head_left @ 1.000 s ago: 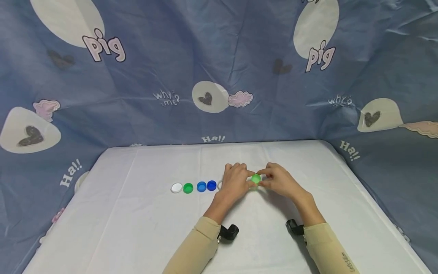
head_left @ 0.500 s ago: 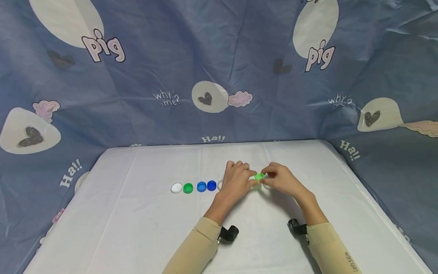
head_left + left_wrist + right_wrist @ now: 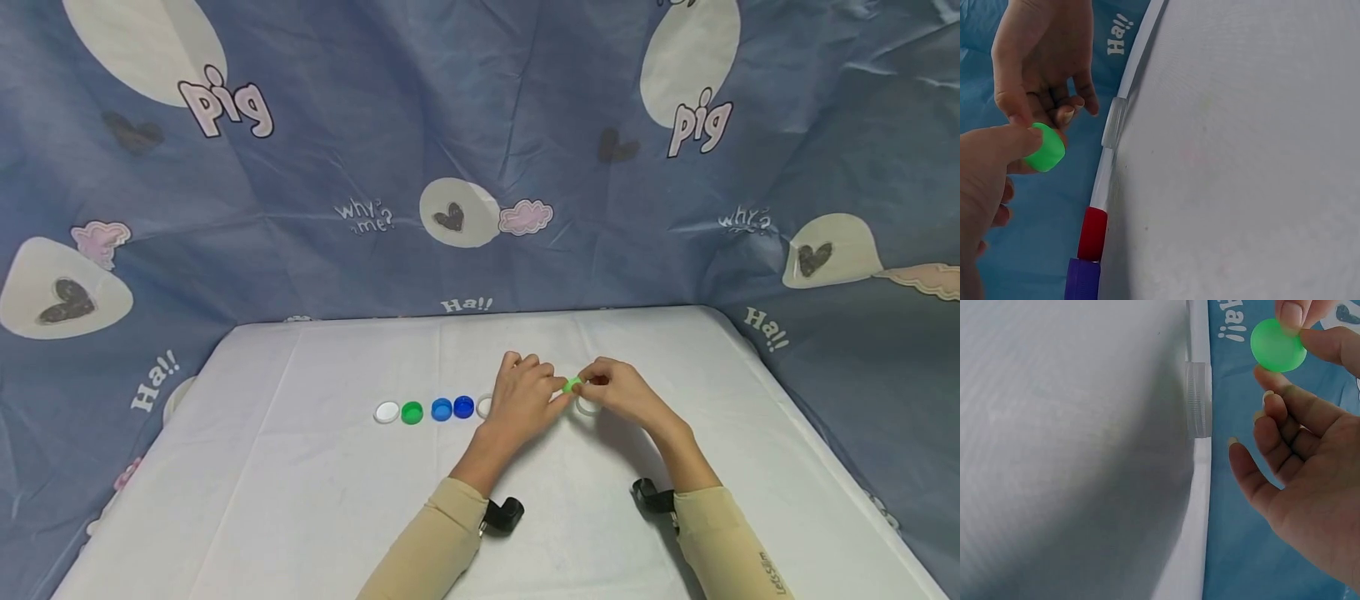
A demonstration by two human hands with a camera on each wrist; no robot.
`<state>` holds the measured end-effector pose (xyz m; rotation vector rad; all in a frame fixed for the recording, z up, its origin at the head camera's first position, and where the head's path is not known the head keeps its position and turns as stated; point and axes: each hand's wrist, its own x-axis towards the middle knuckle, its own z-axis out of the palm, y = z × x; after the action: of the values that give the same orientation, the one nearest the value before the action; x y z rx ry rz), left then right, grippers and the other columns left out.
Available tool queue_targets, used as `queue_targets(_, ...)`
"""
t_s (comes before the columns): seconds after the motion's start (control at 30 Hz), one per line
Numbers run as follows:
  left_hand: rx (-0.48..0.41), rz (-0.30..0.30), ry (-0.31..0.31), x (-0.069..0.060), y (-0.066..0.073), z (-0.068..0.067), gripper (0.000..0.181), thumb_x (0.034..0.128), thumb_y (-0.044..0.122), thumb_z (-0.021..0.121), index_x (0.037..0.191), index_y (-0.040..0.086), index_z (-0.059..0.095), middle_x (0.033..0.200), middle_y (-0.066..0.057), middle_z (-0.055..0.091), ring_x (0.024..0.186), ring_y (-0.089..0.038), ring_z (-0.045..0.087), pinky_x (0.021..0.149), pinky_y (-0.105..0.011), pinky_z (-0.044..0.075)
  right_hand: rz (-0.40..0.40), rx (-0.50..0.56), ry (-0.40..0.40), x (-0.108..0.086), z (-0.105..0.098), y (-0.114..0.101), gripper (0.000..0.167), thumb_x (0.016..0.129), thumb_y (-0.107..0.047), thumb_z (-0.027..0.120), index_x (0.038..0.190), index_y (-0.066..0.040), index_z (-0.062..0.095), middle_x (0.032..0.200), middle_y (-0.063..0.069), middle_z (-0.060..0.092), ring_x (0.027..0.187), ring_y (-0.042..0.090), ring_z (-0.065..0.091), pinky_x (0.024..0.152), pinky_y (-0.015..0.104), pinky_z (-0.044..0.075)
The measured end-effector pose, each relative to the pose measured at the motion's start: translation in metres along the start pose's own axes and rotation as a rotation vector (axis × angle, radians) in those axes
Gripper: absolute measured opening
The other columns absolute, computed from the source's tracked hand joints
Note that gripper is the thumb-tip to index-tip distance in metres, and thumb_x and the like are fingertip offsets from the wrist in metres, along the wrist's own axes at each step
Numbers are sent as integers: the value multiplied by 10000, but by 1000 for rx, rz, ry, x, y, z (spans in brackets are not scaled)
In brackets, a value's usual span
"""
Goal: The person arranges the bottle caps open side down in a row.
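Note:
A bright green bottle cap [image 3: 572, 384] is held up off the white table between both hands, tilted in the head view. My left hand [image 3: 523, 396] pinches its left side with thumb and forefinger. From the other side, my right hand [image 3: 618, 390] pinches the cap too. The right wrist view shows the cap's flat round face [image 3: 1277, 347]. Just below the right fingers a clear cap [image 3: 587, 406] lies on the table. Along the table beneath the hands, the left wrist view shows a red cap [image 3: 1092, 233] and a purple-blue cap [image 3: 1082, 278].
Left of my hands a row of caps runs along the table [image 3: 300, 500]: white [image 3: 386, 412], green [image 3: 412, 412], light blue [image 3: 442, 409], dark blue [image 3: 463, 407] and a partly covered white one [image 3: 484, 406]. A blue printed cloth [image 3: 337, 167] hangs behind.
The bright green cap has shifted slightly right and turned from its round face to a narrower tilted one. Both hands moved slightly right, and the clear cap under the right hand came into view.

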<state>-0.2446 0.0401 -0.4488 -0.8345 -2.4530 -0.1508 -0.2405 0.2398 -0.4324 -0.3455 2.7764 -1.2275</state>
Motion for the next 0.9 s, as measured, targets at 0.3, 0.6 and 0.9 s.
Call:
queue_targets(0.3,-3,14,48,0,-4,3,269,942,485,586,969,315,793,814,154,702,737,-101,523,817,-324,356,-9,18,-24,-1,-2,0,247,939,-308,645,1050,-108,737,992,46,671,888,184,588,793,338,474)
queue_targets(0.6,-46,-13,127,0,-9,4,230,907,442,634,958,292,801,807,137,720,724,-100,560,827,-322,381,-80,27,4,-1,-2,-2,243,924,-203,670,1135,-104,736,911,34,606,831,180,506,722,299,436)
queue_targets(0.9,-86,-54,139,0,-6,2,222,908,398,620,968,277,796,790,119,711,745,-97,599,863,-330,408,-110,33,51,0,2,-5,177,896,-182,716,1053,-118,765,858,18,600,836,182,527,769,307,449)
